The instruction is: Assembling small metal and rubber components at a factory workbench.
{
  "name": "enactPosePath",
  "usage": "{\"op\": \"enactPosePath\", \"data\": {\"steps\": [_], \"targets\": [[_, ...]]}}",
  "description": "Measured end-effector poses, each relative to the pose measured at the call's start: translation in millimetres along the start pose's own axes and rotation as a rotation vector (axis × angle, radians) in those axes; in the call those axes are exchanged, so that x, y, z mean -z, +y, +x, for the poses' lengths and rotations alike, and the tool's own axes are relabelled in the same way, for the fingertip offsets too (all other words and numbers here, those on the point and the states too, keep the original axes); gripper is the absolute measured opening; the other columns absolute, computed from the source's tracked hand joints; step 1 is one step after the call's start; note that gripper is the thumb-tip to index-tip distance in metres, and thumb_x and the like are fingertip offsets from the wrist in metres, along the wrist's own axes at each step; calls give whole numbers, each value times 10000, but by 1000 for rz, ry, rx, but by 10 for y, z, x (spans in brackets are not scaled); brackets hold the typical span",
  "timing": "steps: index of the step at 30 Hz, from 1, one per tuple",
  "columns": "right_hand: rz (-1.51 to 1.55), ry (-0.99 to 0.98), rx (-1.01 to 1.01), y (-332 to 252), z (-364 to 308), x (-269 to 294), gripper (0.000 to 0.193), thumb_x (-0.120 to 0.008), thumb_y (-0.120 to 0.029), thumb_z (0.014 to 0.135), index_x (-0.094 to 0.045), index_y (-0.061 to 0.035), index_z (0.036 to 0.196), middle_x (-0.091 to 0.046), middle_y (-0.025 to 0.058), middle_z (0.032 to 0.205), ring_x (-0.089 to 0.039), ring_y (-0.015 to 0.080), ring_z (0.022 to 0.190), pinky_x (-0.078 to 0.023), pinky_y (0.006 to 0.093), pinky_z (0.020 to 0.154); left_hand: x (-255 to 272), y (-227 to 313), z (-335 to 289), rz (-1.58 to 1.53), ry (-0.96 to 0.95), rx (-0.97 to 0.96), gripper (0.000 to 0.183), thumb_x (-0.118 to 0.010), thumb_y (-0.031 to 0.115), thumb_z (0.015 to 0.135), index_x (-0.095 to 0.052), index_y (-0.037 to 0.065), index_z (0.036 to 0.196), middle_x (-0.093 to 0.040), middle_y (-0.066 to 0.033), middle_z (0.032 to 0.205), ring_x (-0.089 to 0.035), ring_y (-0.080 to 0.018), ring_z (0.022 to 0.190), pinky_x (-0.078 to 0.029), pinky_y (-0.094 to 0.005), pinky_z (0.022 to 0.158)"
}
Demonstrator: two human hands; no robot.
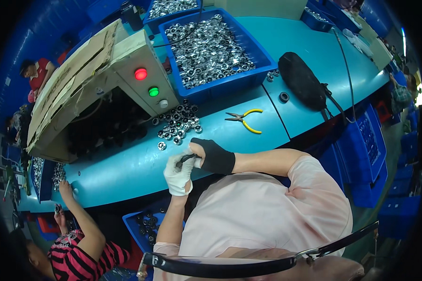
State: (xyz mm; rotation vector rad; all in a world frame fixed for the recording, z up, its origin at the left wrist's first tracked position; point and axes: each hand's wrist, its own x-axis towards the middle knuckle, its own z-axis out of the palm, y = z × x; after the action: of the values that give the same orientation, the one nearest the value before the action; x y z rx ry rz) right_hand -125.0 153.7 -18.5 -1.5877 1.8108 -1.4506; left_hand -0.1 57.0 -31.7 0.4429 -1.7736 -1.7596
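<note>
My left hand [178, 177], in a white glove, is closed around a small black part [186, 159] near the table's front edge. My right hand [213, 155] wears a black fingerless glove over white. Its fingers pinch at the same part and hide much of it, so its exact kind does not show. Just beyond my hands, several small round chrome-and-black fittings [179, 122] lie in a loose pile. One fitting [162, 145] sits apart at the pile's near side. To the right lie pliers [243, 120] with yellow handles, their jaws pointing left.
A blue bin [220, 88] heaped with shiny fittings stands behind the pile. At left is a box-shaped machine [140, 52] with red and green lights. A black pouch [299, 80] lies at right. Lower left, a co-worker in stripes [86, 253] handles parts beside a blue crate [135, 229].
</note>
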Motion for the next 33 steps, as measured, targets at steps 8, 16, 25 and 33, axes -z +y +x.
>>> {"op": "enactPosePath", "data": {"steps": [8, 16, 25, 33], "targets": [[26, -85, -37, 60, 28, 43, 302, -575, -22, 708, -482, 2, 995, -547, 204, 893, -566, 354, 810, -459, 383, 702, 26, -86, 47, -83, 17, 96, 263, -663, 53, 835, -552, -47, 1052, -633, -95, 908, -614, -142, 772, -508, -258, 708], [106, -189, -16, -25, 215, 204, 307, -602, -47, 740, -510, 4, 1028, -574, 188, 926, -579, 334, 881, -458, 369, 767, 40, 114, 56, -155, -79, 184, 365, -529, 57, 914, -468, -79, 1247, -583, -129, 1123, -604, -177, 941, -527, -287, 788], [171, -160, -230, -39, 162, 132, 210, -730, -88, 737, -555, -11, 823, -618, 62, 746, -571, 97, 674, -458, 251, 629, 28, 220, 37, -117, -8, 251, 293, -540, 121, 911, -572, -90, 1111, -656, -151, 914, -659, -179, 782, -562, -276, 661], [320, -138, -313, -104, 167, 96, 230, -714, -80, 776, -582, -3, 946, -637, 49, 847, -594, 103, 748, -478, 251, 679, 229, -28, 72, -155, -15, 177, 311, -526, 146, 935, -551, -96, 1128, -632, -147, 969, -653, -212, 811, -565, -313, 697]]}}
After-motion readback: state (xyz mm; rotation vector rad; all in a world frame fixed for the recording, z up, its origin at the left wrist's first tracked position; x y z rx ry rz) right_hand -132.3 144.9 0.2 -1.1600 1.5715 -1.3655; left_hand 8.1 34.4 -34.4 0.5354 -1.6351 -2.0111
